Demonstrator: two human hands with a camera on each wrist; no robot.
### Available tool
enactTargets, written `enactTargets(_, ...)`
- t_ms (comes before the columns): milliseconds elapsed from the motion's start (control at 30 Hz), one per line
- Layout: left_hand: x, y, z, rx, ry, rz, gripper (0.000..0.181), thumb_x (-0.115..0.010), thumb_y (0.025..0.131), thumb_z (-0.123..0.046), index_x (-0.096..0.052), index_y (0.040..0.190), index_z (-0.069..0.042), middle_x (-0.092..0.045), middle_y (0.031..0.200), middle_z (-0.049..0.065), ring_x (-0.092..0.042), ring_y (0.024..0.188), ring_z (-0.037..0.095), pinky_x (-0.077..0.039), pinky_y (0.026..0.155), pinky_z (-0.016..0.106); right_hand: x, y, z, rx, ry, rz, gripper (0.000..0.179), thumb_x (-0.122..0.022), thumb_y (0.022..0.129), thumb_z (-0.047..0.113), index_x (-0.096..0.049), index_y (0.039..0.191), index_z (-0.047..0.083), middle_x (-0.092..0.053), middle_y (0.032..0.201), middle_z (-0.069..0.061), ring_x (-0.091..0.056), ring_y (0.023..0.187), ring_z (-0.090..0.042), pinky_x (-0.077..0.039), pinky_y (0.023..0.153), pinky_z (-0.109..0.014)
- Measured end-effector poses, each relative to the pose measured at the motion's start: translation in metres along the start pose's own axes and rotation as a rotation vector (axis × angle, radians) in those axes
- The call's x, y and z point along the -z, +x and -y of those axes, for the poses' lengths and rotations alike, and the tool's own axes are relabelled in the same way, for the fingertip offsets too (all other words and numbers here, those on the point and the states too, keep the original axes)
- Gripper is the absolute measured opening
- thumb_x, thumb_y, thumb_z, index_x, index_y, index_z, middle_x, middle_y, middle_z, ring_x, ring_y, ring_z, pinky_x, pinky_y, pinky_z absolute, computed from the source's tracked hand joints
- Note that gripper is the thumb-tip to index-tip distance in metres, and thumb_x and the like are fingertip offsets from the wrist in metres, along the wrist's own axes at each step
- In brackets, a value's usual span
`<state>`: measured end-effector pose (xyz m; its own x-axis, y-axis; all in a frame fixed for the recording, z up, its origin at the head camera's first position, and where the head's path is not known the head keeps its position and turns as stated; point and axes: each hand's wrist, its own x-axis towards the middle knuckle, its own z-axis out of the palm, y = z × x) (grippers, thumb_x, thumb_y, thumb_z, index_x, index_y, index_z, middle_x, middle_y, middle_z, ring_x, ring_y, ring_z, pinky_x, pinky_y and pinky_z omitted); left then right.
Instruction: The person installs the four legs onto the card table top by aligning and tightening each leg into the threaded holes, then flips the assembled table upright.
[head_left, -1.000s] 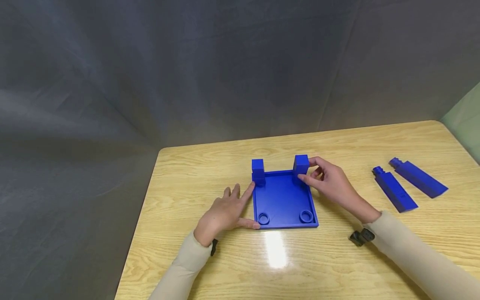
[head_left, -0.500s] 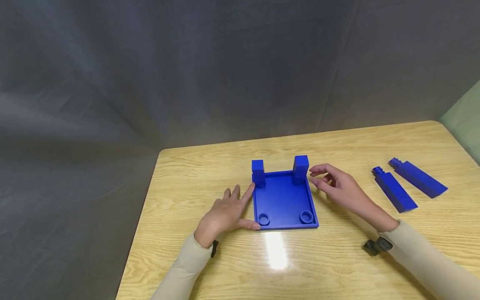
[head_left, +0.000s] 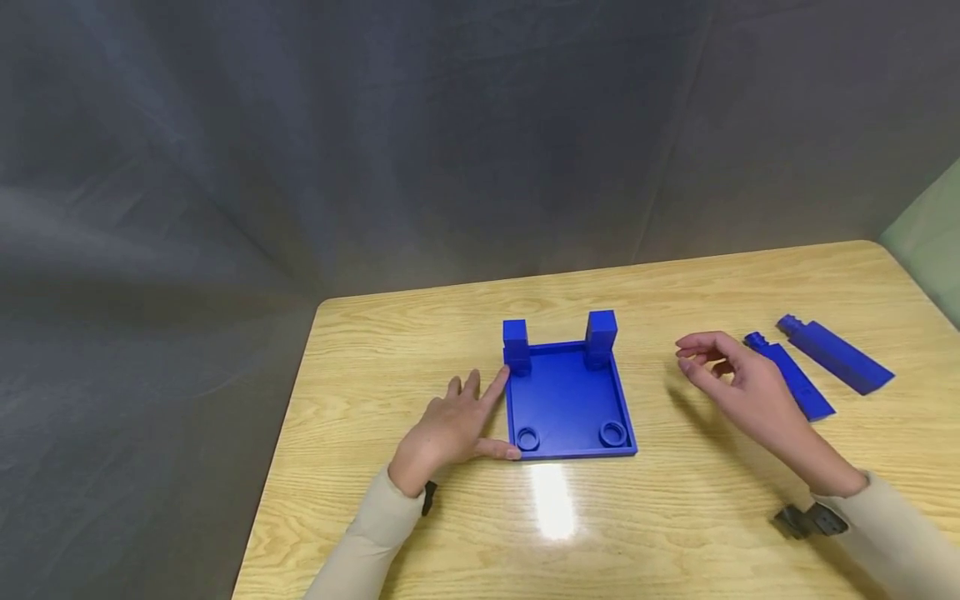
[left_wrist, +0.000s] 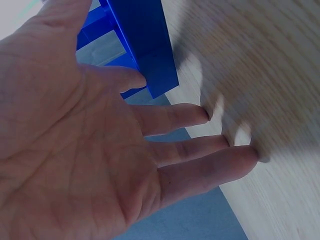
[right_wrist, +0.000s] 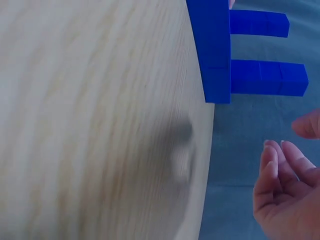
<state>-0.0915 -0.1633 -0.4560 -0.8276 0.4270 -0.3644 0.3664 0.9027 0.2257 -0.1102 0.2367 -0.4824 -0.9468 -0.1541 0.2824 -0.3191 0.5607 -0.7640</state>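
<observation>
A square blue tray-like base [head_left: 570, 400] with a raised rim lies on the table. Two blue square legs [head_left: 601, 337] stand upright at its far corners, and round threaded sockets [head_left: 612, 433] show at its near corners. My left hand [head_left: 450, 425] rests at the base's left side, fingers spread, index fingertip and thumb at the rim; the left wrist view shows the straight fingers [left_wrist: 200, 167] on the table. My right hand [head_left: 742, 387] hovers right of the base with loosely bent fingers and nothing in them. It partly covers one of two loose blue legs [head_left: 798, 383].
The other loose leg [head_left: 840, 358], with a threaded end, lies further right on the wooden table [head_left: 405, 333]. A dark grey curtain [head_left: 480, 150] hangs behind the table's far edge.
My right hand has let go of the far right leg and moved right, toward the loose legs. That leg stays upright in the base. My left hand has stayed in place.
</observation>
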Motion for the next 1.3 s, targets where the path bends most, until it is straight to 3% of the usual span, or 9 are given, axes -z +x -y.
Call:
enactTargets(500,0.0,-0.001,0.0,-0.01,-0.019,-0.012,0.118,-0.074,0.091,-0.073,-0.014,0.178,-0.02,-0.033,0.169,0.032,-0.043,0.146,0.055,-0.056,0.093,0.063,0.042,-0.03,-0.03,-0.065,-0.06,-0.123,0.029,-0.08,0.099,0.005,-0.073,0.127,-0.001,-0.067,0.11,0.019,-0.057,0.099,0.011,-0.04,0.086,-0.004)
enactTargets(567,0.0,0.0,0.0,-0.015,-0.028,-0.009,0.118,-0.074,0.092,-0.073,-0.014,0.178,-0.02,-0.033,0.169,0.032,-0.042,0.147,0.054,-0.056,0.094,0.063,0.047,-0.035,-0.032,-0.09,-0.096,-0.129,0.033,-0.082,0.098,0.007,-0.073,0.128,-0.002,-0.067,0.113,0.011,-0.054,0.101,0.014,-0.038,0.085,-0.002)
enactTargets(733,0.0,0.0,-0.001,-0.01,-0.036,0.003,0.118,-0.075,0.092,-0.073,-0.012,0.178,-0.021,-0.031,0.17,0.032,-0.04,0.149,0.055,-0.054,0.097,0.065,0.056,-0.044,-0.039,-0.144,-0.194,-0.095,0.04,-0.083,0.098,0.011,-0.069,0.13,-0.008,-0.066,0.122,-0.023,-0.041,0.103,0.017,-0.032,0.082,-0.002)
enactTargets(833,0.0,0.0,0.0,0.001,-0.038,0.01,0.118,-0.074,0.092,-0.072,-0.011,0.178,-0.022,-0.03,0.171,0.031,-0.038,0.151,0.056,-0.053,0.099,0.066,0.058,-0.048,-0.045,-0.158,-0.216,-0.066,0.043,-0.084,0.097,0.012,-0.068,0.131,-0.011,-0.063,0.124,-0.031,-0.039,0.104,0.015,-0.032,0.078,-0.004)
enactTargets(900,0.0,-0.001,0.0,0.003,-0.035,0.012,0.118,-0.074,0.092,-0.073,-0.01,0.178,-0.023,-0.029,0.171,0.031,-0.037,0.151,0.056,-0.053,0.099,0.066,0.06,-0.049,-0.049,-0.155,-0.223,-0.066,0.044,-0.085,0.096,0.01,-0.068,0.13,-0.012,-0.062,0.125,-0.033,-0.048,0.108,0.002,-0.033,0.074,-0.004)
enactTargets(967,0.001,-0.001,0.0,0.0,-0.036,0.008,0.117,-0.074,0.092,-0.072,-0.011,0.178,-0.023,-0.029,0.171,0.031,-0.037,0.151,0.057,-0.053,0.098,0.067,0.063,-0.05,-0.052,-0.143,-0.226,-0.072,0.044,-0.086,0.094,0.006,-0.067,0.128,-0.014,-0.06,0.126,-0.037,-0.056,0.111,-0.021,-0.032,0.072,-0.005)
enactTargets(1067,0.001,-0.002,0.001,-0.009,-0.039,-0.004,0.118,-0.074,0.092,-0.072,-0.013,0.178,-0.021,-0.03,0.17,0.032,-0.038,0.149,0.057,-0.054,0.097,0.067,0.066,-0.05,-0.056,-0.139,-0.245,-0.082,0.047,-0.087,0.091,0.002,-0.066,0.127,-0.018,-0.058,0.127,-0.043,-0.055,0.11,-0.057,-0.029,0.071,-0.006)
enactTargets(1133,0.0,-0.002,0.001,-0.01,-0.047,-0.006,0.118,-0.075,0.092,-0.072,-0.013,0.178,-0.021,-0.03,0.17,0.032,-0.038,0.15,0.057,-0.053,0.097,0.067,0.069,-0.049,-0.059,-0.151,-0.249,-0.077,0.051,-0.088,0.09,0.003,-0.063,0.127,-0.022,-0.058,0.127,-0.047,-0.055,0.109,-0.064,-0.029,0.071,-0.005)
enactTargets(1300,-0.001,0.0,0.0,-0.007,-0.042,0.002,0.117,-0.074,0.092,-0.072,-0.011,0.178,-0.023,-0.029,0.171,0.031,-0.037,0.15,0.057,-0.053,0.099,0.067,0.076,-0.051,-0.066,-0.227,-0.273,-0.033,0.066,-0.09,0.093,0.015,-0.056,0.129,-0.028,-0.059,0.121,-0.051,-0.06,0.1,-0.067,-0.032,0.064,-0.004)
